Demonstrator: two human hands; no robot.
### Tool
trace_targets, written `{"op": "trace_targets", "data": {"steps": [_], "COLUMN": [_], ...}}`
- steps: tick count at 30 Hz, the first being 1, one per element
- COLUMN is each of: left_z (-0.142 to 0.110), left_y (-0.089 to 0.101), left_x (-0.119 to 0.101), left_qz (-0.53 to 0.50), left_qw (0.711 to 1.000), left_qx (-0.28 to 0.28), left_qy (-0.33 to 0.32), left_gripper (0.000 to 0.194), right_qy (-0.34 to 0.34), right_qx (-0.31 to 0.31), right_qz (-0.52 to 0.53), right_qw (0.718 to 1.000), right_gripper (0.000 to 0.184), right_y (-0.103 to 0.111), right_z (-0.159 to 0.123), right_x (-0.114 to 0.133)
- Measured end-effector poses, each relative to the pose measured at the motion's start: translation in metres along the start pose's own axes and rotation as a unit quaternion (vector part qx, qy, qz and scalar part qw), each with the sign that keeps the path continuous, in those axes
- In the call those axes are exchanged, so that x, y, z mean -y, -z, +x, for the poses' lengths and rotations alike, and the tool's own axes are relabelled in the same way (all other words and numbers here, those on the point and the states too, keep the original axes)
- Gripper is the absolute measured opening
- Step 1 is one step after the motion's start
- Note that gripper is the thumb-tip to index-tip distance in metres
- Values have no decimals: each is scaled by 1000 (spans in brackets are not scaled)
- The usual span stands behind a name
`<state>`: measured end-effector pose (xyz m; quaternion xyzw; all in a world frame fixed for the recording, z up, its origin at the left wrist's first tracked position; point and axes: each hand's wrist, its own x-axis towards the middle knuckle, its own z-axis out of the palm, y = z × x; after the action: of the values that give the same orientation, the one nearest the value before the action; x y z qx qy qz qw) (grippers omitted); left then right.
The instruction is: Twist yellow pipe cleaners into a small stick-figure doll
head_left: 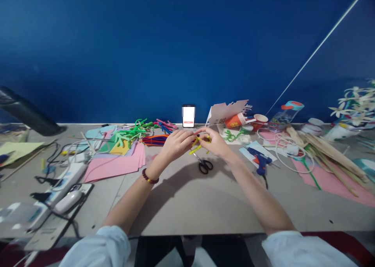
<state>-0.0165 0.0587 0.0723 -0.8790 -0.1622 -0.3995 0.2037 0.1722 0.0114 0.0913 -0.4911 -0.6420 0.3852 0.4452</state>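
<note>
A bent yellow pipe cleaner (195, 150) is held up over the middle of the table, between both hands. My left hand (177, 145), with a beaded bracelet at the wrist, has its fingers closed on the pipe cleaner from the left. From the other side my right hand (216, 143) pinches it, fingers curled. Part of the yellow shape is hidden behind the fingers. Just below the hands, black-handled scissors (205, 166) lie on the table. A bundle of purple and orange pipe cleaners (155, 140) lies left of my left hand.
A lit phone (188, 116) stands against the blue wall. To the left are green pipe cleaners (125, 134), pink paper (114, 167) and a power strip (63, 185) with cables. On the right lie a blue glue gun (261, 160), paper cups (236, 120) and dried husks (334, 153).
</note>
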Motion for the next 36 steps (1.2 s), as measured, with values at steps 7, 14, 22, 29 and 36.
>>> {"op": "trace_targets", "data": {"steps": [7,14,22,29,36], "left_z": [3,2,1,5,5], "left_y": [5,5,-2,3,-1], "left_x": [-2,-4,-3,-6,-2], "left_qz": [-2,1,-86,-346,-497], "left_qw": [1000,1000,988,877,741], "left_qx": [-6,-1,-27,26,46], "left_qy": [1,22,129,334,450], "left_gripper": [11,17,23,29,35], "right_qy": [28,101,170,182,195], "right_qx": [-21,-38,-56,-60,-63], "right_qz": [-49,-118,-258,-318,-327], "right_qw": [998,987,950,928,922], "right_gripper": [27,19,33,39,33], "right_y": [-3,-6,-9,-14,-14], "right_z": [1,1,-3,-8,-8], "right_x": [-4,-10,1,5,6]}}
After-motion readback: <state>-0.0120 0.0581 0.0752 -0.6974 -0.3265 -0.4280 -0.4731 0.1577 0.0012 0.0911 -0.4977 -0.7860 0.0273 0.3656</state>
